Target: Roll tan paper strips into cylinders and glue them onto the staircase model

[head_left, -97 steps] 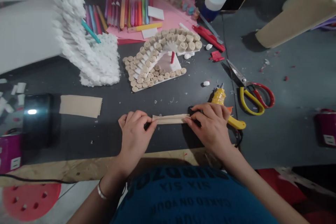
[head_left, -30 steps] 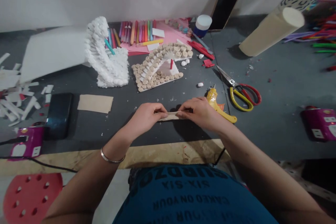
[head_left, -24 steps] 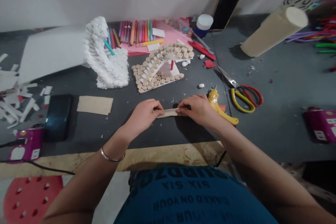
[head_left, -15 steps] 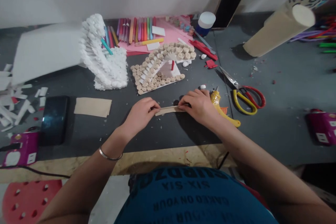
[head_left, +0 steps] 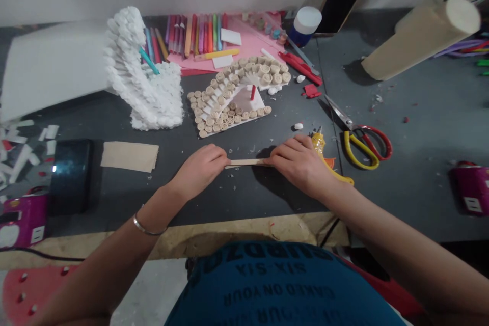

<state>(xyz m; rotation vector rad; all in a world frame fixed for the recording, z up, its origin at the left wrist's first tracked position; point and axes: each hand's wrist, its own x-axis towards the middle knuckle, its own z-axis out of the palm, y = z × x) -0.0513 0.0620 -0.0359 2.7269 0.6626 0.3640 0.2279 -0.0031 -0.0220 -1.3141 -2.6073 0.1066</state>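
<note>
A narrow folded strip of beige paper (head_left: 247, 162) stretches between my two hands, low over the dark tabletop. My left hand (head_left: 204, 167) pinches its left end, and my right hand (head_left: 300, 163) grips the right end, the fingers hiding that tip. Beyond the strip stands a small arched model (head_left: 237, 94) covered in rolled beige paper coils, with a red stick on its base. To the left lie flat beige paper pieces (head_left: 130, 156). A yellow glue gun (head_left: 320, 147) sits just right of my right hand, partly hidden by it.
Scissors (head_left: 357, 132) with red and yellow handles lie at the right. A white fluffy model (head_left: 147, 81) stands at the back left, near several markers (head_left: 198, 35). A phone (head_left: 72, 175) and paper scraps are far left; a beige tube (head_left: 416, 43) stands back right.
My right hand has shifted slightly right along the strip, and the hands are a little farther apart. The strip now looks straighter. The view has moved slightly.
</note>
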